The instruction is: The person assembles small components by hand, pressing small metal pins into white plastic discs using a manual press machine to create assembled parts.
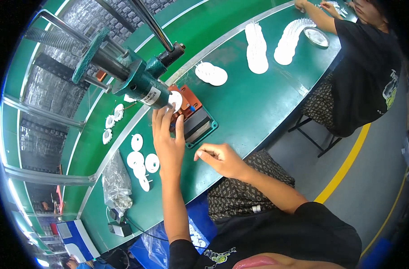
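My left hand (pixel 169 136) reaches under the head of a green hand press (pixel 144 85). Its fingertips are on the near edge of a white disc (pixel 176 101), which sits at an orange-red fixture (pixel 189 99) on the press base (pixel 204 130). The fingers partly hide where they meet the disc. Nearer to me and to the right, my right hand (pixel 223 160) hovers by the bench edge, its fingers loosely curled in with nothing visible in them.
White discs (pixel 138 160) lie left of my left forearm, beside a clear plastic bag (pixel 116 177). Overlapping white discs (pixel 211 74) and long rows of them (pixel 257 51) lie on the green bench (pixel 258 105). A round dish (pixel 316 37) stands near a seated co-worker (pixel 343 71) on the right.
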Motion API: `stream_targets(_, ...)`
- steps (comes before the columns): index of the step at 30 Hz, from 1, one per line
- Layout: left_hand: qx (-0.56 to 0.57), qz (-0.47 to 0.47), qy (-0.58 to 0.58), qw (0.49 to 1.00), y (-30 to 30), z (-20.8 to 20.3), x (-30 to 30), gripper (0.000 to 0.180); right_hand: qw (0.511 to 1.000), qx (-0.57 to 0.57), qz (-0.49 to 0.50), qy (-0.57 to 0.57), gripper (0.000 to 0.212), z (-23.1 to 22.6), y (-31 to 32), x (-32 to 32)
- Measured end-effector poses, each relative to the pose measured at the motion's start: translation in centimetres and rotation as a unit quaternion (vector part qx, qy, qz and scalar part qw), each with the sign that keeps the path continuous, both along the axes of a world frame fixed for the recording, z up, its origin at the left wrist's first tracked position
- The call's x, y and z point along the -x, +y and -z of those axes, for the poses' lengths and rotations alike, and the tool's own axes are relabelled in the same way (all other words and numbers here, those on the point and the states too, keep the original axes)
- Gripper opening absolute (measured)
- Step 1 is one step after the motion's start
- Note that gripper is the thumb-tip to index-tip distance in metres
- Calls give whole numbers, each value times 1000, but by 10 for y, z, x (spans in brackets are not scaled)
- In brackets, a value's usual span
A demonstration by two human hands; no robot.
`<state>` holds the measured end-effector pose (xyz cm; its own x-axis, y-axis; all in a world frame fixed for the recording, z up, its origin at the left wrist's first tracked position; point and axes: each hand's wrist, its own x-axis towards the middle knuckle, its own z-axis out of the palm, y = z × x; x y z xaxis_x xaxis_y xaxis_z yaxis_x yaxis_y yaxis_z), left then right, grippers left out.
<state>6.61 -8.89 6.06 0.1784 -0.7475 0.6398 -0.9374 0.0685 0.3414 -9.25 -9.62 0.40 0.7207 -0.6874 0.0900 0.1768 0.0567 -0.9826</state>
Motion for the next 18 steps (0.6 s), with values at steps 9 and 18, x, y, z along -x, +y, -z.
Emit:
stream_targets(9, -9, -4, 45, 999, -3, 7, 5, 35, 1000, -1, 16, -3, 23, -2, -3, 0)
stream_targets(18, 116, -7, -12, 993, 13, 7, 5, 19, 921, 259, 276, 94, 55, -4, -6, -1)
